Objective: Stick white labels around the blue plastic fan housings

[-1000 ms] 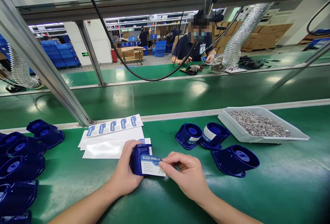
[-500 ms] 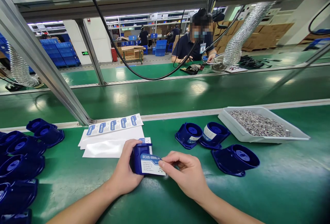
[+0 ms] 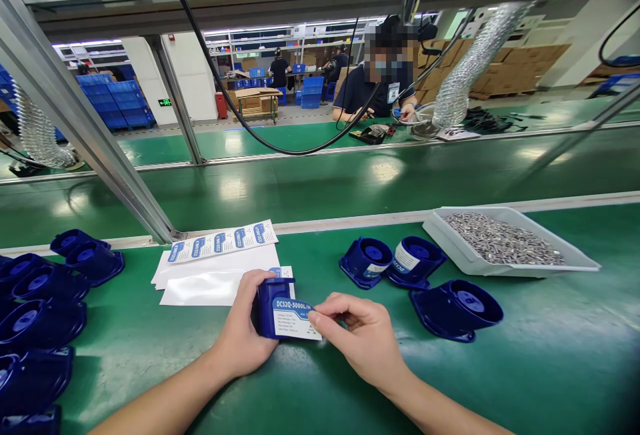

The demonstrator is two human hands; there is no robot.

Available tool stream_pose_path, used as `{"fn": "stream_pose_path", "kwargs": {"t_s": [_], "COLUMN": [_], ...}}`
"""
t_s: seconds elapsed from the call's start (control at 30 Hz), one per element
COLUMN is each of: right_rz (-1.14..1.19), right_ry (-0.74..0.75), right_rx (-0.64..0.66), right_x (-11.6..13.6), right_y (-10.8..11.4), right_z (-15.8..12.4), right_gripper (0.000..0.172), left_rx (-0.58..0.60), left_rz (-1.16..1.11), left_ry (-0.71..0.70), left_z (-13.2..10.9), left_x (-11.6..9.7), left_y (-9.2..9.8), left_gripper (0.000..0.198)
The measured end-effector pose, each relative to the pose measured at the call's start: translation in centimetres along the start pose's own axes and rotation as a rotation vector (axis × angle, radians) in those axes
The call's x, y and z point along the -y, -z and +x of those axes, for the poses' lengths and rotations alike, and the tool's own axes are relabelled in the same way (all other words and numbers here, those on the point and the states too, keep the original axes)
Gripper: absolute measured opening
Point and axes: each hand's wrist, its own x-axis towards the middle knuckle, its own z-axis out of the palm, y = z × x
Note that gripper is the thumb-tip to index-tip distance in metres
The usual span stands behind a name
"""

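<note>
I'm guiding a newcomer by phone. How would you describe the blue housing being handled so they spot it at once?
On the green bench, look in front of the white sheets. There the left hand grips a housing while the right hand pinches its DCS2Q-5000L label. It is the only blue housing held; the others lie loose.

The green bench mat (image 3: pixel 525 355) fills the lower frame. Label sheets (image 3: pixel 220 265) lie left of centre, a crowd of blue housings (image 3: pixel 45 308) along the left edge, three more housings (image 3: pixel 417 258) right of centre, and a white tray (image 3: pixel 447 243) of screws (image 3: pixel 500 240) at the right. At lower centre sits the labelled housing (image 3: pixel 266 308) I grip, its white label (image 3: pixel 295 323) pinched in my fingers.
</note>
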Motion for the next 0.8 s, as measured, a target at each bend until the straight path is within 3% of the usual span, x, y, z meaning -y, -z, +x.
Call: {"fn": "stream_pose_path", "kwargs": {"t_s": [0.8], "right_rz": [-0.03], "right_ry": [-0.067], "right_rx": [0.0], "right_x": [0.16], "right_y": [0.01], "right_z": [0.05], "right_gripper": [0.013], "left_rx": [-0.001], "left_rz": [-0.001], "left_ry": [-0.005], "left_z": [0.05], "left_x": [-0.16], "left_y": [-0.03], "left_gripper": [0.074]}}
